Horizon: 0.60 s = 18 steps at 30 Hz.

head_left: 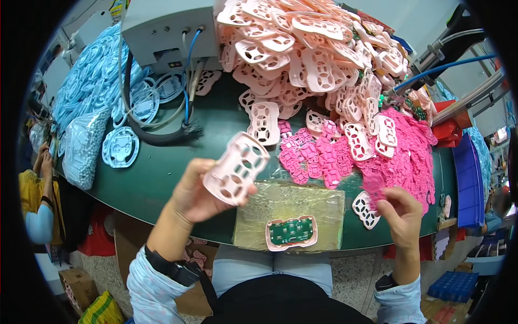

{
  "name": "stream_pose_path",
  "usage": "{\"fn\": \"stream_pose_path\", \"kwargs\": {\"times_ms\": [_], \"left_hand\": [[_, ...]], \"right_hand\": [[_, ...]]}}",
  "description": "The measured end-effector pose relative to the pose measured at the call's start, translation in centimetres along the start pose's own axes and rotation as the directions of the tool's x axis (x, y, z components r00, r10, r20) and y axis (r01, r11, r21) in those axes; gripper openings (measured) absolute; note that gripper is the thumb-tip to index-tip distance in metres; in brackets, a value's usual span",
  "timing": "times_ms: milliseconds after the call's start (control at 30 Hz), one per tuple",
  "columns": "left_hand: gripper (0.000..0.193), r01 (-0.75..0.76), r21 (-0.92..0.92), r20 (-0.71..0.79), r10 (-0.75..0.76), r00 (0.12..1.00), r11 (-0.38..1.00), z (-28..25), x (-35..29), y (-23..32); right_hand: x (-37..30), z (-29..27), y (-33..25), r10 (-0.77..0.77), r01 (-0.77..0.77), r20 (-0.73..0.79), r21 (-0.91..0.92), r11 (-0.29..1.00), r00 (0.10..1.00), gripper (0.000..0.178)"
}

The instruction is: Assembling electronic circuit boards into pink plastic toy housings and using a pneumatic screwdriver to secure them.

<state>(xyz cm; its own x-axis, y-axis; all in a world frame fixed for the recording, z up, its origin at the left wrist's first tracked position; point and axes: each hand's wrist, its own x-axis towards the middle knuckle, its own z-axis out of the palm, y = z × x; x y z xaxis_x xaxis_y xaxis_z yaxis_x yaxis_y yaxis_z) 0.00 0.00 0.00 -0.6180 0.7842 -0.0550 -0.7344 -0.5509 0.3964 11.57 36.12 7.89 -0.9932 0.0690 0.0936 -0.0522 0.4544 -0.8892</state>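
Light blue sleeves, black wristwatch (181, 270).

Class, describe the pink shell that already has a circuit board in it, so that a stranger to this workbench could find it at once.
Start at the dark green table and find the tape-wrapped brown block at its near edge, between the left hand and the right hand. The shell with the green board lies flat on that block. Unlike the empty pale pink shells heaped behind, it is filled with a green circuit board.

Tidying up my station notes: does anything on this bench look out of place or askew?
Mostly just heaped stock. One white shell lies alone at the table's near edge, beside the right hand, apart from the pale pink pile. The left hand holds a pale pink shell tilted. Nothing looks broken.
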Motion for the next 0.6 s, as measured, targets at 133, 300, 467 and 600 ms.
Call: {"fn": "stream_pose_path", "kwargs": {"times_ms": [133,300,467,600], "left_hand": [[0.072,-0.012,0.123,-0.048,0.018,0.999,0.992,2.7,0.1,-1.5],[0.073,-0.113,0.162,-0.135,0.136,0.982,0.980,5.5,-0.1,-4.2],[0.061,-0.136,0.122,-0.170,0.155,0.973,0.983,6.2,-0.9,-4.9],[0.047,-0.230,0.407,-0.143,0.311,0.940,0.884,7.7,-0.5,-6.5]], "right_hand": [[2.4,7.1,-4.8,0.065,-0.097,0.088,0.430,0.898,0.994,0.015],[2.9,10.8,-6.6,0.173,-0.303,0.288,0.503,0.809,0.942,0.015],[2.9,11.7,-5.8,0.244,-0.350,0.279,0.447,0.823,0.929,0.016],[2.5,12.5,-4.6,0.242,-0.349,0.290,0.411,0.842,0.926,0.022]]}}
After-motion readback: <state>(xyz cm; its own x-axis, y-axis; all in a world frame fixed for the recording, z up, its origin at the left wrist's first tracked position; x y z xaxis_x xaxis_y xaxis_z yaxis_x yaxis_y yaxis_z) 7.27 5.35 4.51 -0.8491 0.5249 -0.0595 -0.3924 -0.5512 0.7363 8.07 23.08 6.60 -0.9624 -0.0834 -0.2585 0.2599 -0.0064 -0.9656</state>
